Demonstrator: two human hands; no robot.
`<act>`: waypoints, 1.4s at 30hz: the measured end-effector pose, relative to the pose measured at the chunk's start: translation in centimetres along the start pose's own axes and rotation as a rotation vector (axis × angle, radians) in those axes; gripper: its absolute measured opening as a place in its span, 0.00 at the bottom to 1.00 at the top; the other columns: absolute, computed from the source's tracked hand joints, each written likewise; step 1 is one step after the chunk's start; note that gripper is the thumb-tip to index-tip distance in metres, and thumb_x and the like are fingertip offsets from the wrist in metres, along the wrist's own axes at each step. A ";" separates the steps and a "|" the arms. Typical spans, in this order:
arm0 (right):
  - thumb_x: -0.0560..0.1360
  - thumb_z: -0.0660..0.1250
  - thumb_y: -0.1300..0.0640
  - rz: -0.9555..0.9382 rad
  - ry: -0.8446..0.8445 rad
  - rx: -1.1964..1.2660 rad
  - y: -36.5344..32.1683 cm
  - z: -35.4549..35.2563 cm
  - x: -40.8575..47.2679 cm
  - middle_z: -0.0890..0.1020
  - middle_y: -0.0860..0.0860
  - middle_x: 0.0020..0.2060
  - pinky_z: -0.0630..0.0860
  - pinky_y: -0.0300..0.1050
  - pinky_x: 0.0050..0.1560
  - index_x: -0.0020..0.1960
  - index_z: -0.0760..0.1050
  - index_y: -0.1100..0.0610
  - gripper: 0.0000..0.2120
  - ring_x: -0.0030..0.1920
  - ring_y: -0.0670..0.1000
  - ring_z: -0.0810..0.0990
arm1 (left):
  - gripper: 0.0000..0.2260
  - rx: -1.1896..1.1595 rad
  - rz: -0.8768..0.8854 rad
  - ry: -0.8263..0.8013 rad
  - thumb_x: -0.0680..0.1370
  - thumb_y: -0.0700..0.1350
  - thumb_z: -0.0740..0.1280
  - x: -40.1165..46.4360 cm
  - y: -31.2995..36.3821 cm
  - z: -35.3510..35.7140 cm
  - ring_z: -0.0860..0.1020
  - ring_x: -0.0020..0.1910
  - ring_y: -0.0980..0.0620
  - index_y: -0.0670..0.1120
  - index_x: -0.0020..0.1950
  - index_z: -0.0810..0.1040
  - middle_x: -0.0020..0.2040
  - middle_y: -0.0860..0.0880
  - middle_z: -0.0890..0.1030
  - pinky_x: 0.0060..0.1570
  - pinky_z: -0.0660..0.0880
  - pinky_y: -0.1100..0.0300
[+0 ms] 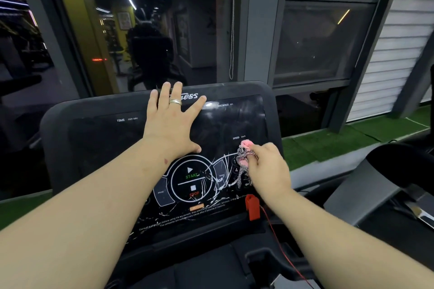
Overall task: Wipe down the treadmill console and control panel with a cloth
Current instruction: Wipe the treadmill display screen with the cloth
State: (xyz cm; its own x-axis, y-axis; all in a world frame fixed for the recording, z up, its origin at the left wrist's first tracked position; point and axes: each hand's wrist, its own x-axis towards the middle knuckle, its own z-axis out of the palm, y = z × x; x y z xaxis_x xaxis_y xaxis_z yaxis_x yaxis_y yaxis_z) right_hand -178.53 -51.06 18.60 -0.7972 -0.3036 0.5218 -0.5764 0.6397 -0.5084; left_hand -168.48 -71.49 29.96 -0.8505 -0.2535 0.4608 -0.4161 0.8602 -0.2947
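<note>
The black treadmill console [94,138] fills the middle of the view, with a dark display above and a cracked control panel [191,181] showing START and STOP marks below. My left hand [172,119] lies flat with spread fingers on the upper middle of the display, a ring on one finger. My right hand [267,169] grips a small bunched cloth [243,159], pink on top and black-and-white below, and presses it against the right side of the panel under the SPEED label.
A red safety key [251,206] with a thin red cord sits at the console's lower right. Dark windows stand right behind the console. Green turf [328,145] runs along the wall. Another machine's grey frame [366,187] is at the right.
</note>
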 end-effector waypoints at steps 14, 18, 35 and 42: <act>0.80 0.64 0.55 -0.036 -0.125 0.064 -3.6 1.5 -3.4 0.74 0.49 0.49 0.75 0.50 0.50 0.62 0.79 0.48 0.13 0.49 0.56 0.79 | 0.57 -0.021 -0.004 0.012 0.63 0.76 0.72 0.1 0.0 0.4 0.37 0.81 0.36 0.65 0.82 0.42 0.83 0.40 0.41 0.78 0.41 0.37; 0.77 0.62 0.57 0.079 -0.349 0.138 -2.3 0.1 -0.5 0.82 0.46 0.42 0.77 0.46 0.48 0.56 0.82 0.51 0.12 0.46 0.52 0.83 | 0.57 -0.029 0.003 0.011 0.62 0.76 0.72 0.0 -0.2 0.3 0.37 0.81 0.36 0.65 0.81 0.41 0.83 0.40 0.40 0.78 0.40 0.37; 0.73 0.61 0.64 0.215 -0.460 0.209 -4.8 0.4 -1.3 0.77 0.42 0.35 0.65 0.39 0.28 0.32 0.68 0.54 0.12 0.29 0.48 0.74 | 0.58 -0.035 -0.005 0.012 0.62 0.76 0.73 0.0 -0.1 0.4 0.37 0.81 0.36 0.64 0.82 0.41 0.83 0.39 0.40 0.78 0.40 0.36; 0.72 0.64 0.59 0.363 -0.275 0.192 -4.4 -1.1 1.8 0.76 0.54 0.32 0.68 0.47 0.37 0.35 0.73 0.58 0.07 0.38 0.58 0.74 | 0.58 -0.033 -0.011 -0.008 0.63 0.75 0.73 0.0 0.1 0.1 0.36 0.81 0.36 0.64 0.81 0.41 0.83 0.39 0.40 0.78 0.40 0.36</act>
State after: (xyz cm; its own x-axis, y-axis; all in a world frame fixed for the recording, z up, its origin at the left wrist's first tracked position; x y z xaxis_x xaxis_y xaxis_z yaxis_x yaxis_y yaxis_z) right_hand -177.22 -53.68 22.55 -0.9555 -0.2772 0.1010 -0.2552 0.6050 -0.7542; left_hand -168.54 -71.50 29.82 -0.8483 -0.2666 0.4575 -0.4150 0.8713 -0.2618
